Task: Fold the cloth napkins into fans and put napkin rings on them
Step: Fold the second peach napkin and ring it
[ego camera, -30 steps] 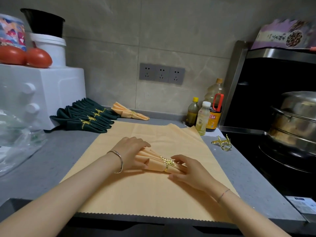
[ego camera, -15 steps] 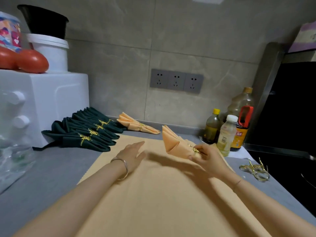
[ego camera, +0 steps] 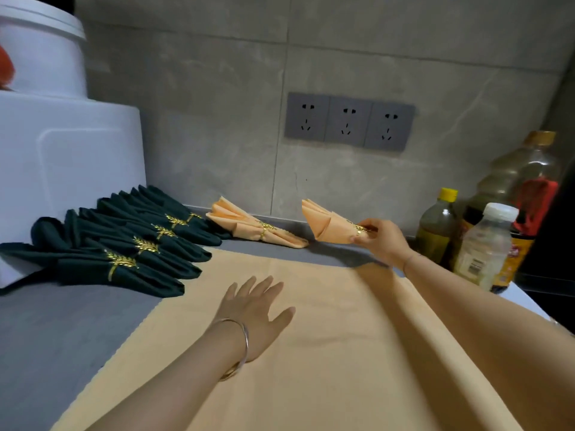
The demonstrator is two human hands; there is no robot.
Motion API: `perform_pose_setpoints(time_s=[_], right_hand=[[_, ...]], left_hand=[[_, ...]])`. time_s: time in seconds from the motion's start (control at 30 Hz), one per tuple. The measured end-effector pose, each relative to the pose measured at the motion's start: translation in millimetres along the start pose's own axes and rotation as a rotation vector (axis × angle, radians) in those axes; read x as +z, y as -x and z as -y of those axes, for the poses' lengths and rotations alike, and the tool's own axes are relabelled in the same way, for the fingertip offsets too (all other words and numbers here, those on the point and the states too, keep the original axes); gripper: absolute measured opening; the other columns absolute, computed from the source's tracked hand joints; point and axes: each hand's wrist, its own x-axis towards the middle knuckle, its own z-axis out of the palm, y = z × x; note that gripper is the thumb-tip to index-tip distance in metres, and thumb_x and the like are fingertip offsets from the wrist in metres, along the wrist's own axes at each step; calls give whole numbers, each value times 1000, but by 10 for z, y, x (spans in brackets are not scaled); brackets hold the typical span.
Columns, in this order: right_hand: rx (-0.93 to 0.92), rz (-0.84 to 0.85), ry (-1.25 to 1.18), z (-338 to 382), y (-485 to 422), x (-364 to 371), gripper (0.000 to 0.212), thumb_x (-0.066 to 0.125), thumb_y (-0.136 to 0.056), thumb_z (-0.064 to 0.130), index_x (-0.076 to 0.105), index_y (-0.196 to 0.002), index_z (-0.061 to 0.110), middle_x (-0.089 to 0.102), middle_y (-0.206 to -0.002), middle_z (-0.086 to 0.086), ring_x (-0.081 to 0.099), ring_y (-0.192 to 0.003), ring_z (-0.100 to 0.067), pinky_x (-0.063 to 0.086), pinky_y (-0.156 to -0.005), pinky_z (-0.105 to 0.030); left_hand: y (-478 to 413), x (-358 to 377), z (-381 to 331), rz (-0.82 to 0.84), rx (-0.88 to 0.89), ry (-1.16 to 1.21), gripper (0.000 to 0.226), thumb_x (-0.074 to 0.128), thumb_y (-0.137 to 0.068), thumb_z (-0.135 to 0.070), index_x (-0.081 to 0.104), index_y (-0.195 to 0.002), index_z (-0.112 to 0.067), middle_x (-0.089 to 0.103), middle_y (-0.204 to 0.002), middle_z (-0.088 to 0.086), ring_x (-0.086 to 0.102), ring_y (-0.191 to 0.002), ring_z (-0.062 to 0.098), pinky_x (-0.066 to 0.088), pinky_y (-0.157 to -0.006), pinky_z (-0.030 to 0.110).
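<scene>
Green napkin fans (ego camera: 124, 244): laid ringed in an overlapping row on the countertop (ego camera: 62, 321), far left; judged finished and parked clear of the work area.
Left hand (ego camera: 255, 309): fingers straight and spread, palm laid flat, nothing gripped; cloth likely pinned by it.
Unfolded peach napkin (ego camera: 311, 368): spread flat under the left hand, apparently next for folding.
Laid peach fan (ego camera: 255, 227): ringed, set at the wall base beside the green row.
Held peach fan (ego camera: 326, 225): raised off the counter, near the laid one but apart, well ahead of the left hand.
Gold ring (ego camera: 359, 229): seated on the narrow end.
Right hand (ego camera: 381, 241): ringed end pinched by thumb and fingers, probably so pleats are kept together for placing.
Bottles (ego camera: 482, 244): grouped far right.
</scene>
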Motion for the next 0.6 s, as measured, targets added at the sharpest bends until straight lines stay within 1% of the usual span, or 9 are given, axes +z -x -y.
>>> perform_pose_setpoints(time_s=[0.03,0.1,0.17,0.27,0.37,0.43,0.47,0.53,0.6], right_hand=[[13,11,20,-36,-28,61,34,75,-79,26,67,-108,13,68,-101,-6,60,-94,-24,44,-79,-32],[46,31,27,-133,-106,213,38,75,-79,29,65,-112,13,67,-107,-6,60,-98,-24,47,-85,-33],[80,26,-14,-212,-170,342,38,77,-76,30,64,-109,17,67,-110,-6,60,-102,-25,48,-92,-38],[134,4,-5,-270,-257,469,36,78,-74,38,62,-104,26,68,-111,-3,59,-106,-26,46,-95,-40],[122,-22,118,-259,-252,457,45,74,-76,42,63,-116,23,66,-118,-3,56,-112,-25,42,-95,-35],[87,-50,215,-205,-164,404,51,71,-80,41,57,-125,20,59,-127,-3,51,-119,-24,38,-98,-36],[68,-69,226,-174,-92,366,50,69,-83,40,56,-126,19,56,-130,-4,49,-122,-24,36,-99,-36],[21,-102,165,-104,137,275,43,65,-86,35,56,-124,17,54,-129,-5,48,-121,-24,35,-99,-36],[-12,-97,72,0,490,183,39,64,-87,28,56,-123,15,54,-127,-5,49,-120,-25,35,-99,-34]], left_hand=[[17,-9,-6,-1,-2,4,60,15,-97,-59,3,-151,-37,-6,-159,-14,-8,-147,13,-4,-119,37],[13,-2,-12,-7,-6,4,60,15,-97,-59,3,-151,-38,-6,-159,-15,-9,-147,13,-4,-119,37],[4,1,-16,-10,-12,3,59,15,-97,-59,3,-151,-38,-6,-159,-15,-9,-147,12,-5,-119,37],[20,3,-23,-3,-13,2,59,15,-97,-59,3,-151,-38,-7,-159,-15,-10,-146,12,-5,-119,37],[24,-4,-24,0,-15,3,59,15,-97,-59,3,-151,-38,-7,-159,-16,-10,-146,11,-5,-119,37],[27,-4,-19,13,-15,0,60,15,-97,-59,3,-151,-38,-7,-159,-15,-10,-146,12,-5,-119,37],[23,-4,-17,19,-16,4,60,15,-97,-59,3,-151,-38,-7,-159,-15,-10,-147,12,-5,-119,38],[26,-22,-23,28,-19,5,60,15,-97,-59,4,-151,-37,-7,-159,-14,-9,-147,13,-5,-119,38],[36,-53,-32,44,-12,15,60,15,-97,-59,4,-152,-35,-6,-159,-13,-8,-147,13,-5,-119,38]])
